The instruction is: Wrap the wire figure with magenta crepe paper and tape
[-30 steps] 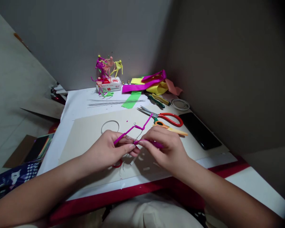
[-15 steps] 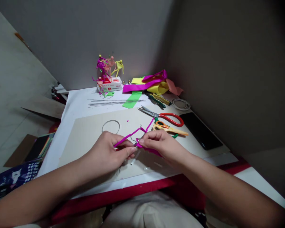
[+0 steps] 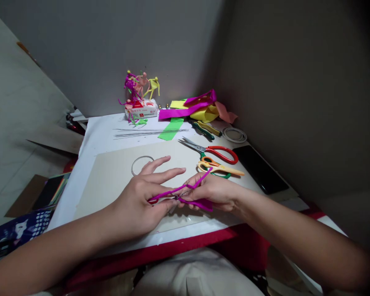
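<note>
Over the board on the table, both hands hold a small wire figure point(image 3: 200, 179) partly wrapped in magenta paper. My left hand point(image 3: 138, 199) pinches it between thumb and forefinger, while the other fingers stretch out and upward. My right hand point(image 3: 214, 191) closes on the twisted wire body from the other side. A loose magenta paper strip point(image 3: 205, 204) hangs off the figure below the right fingers. Small red thing point(image 3: 153, 201) shows beneath the left hand, mostly hidden. Just beyond the left fingers lies a thin wire ring point(image 3: 135, 163).
Red-handled scissors point(image 3: 223, 154), yellow-and-orange scissors point(image 3: 225, 169), pliers point(image 3: 205, 130) and a black phone point(image 3: 260, 169) lie right. Behind are straight wires point(image 3: 135, 133), coloured paper strips point(image 3: 181, 113), a coil point(image 3: 234, 135) and paper figures point(image 3: 142, 86) on a small box point(image 3: 148, 110).
My left hand's outer fingers have lifted and spread. The right hand has turned and lowered, and the figure's magenta arm has tilted toward the right.
</note>
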Tool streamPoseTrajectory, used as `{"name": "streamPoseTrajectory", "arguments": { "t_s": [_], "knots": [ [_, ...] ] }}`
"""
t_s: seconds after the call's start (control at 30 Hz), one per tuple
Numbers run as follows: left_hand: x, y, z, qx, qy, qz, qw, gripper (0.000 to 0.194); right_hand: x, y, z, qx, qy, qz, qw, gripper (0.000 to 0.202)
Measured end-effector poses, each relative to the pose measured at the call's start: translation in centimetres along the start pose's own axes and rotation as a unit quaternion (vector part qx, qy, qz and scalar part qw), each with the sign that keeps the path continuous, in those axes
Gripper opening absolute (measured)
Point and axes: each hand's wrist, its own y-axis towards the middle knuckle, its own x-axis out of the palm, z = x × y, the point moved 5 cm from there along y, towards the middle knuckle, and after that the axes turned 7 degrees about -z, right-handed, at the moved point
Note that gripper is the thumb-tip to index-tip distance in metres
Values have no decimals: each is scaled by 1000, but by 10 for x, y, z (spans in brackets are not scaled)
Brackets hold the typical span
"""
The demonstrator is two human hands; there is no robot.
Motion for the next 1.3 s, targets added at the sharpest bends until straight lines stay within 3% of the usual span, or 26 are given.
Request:
{"name": "streamPoseTrajectory", "arguments": {
  "t_s": [0.13,0.27,0.43,0.6,0.83,0.9,0.97,1.0,1.03,1.07,1.1,1.17,1.3],
  "knots": [
    [-5,0,2,13,-16,19,1000,29,-1,-6,-8,-35,-21,15,999,25],
    [-9,-2,1,-13,14,58,998,21,-7,-15,-16,-97,-28,50,994,23],
    [-9,-4,6,-13,75,79,994,18,-8,-14,-10,-76,-32,26,996,26],
    [-9,-5,9,-28,95,56,993,17,-5,-10,-6,-43,-35,10,998,31],
    [-8,1,-2,-94,-58,-15,994,16,1,-1,10,-2,-17,-33,999,35],
    [-10,2,-8,-135,-107,-9,985,16,-2,-2,7,-27,-58,-4,998,28],
    [-13,2,-14,-169,-138,14,976,13,-8,-14,-12,-126,-171,117,970,16],
    [-14,2,-17,-181,-148,24,972,12,-9,-24,-25,-194,-247,199,928,11],
    [-14,1,-19,-191,-155,32,969,12,-5,-37,-38,-265,-320,272,868,10],
    [-14,0,-20,-198,-161,35,966,13,4,-47,-47,-317,-379,302,815,10],
    [-13,0,-21,-204,-166,36,964,14,14,-52,-51,-351,-424,295,781,10],
    [-12,-1,-22,-209,-182,37,960,15,31,-53,-50,-371,-470,237,765,12],
    [-6,0,-25,-246,-254,-1,935,15,34,-38,-38,-327,-459,199,802,14]
  ]
}}
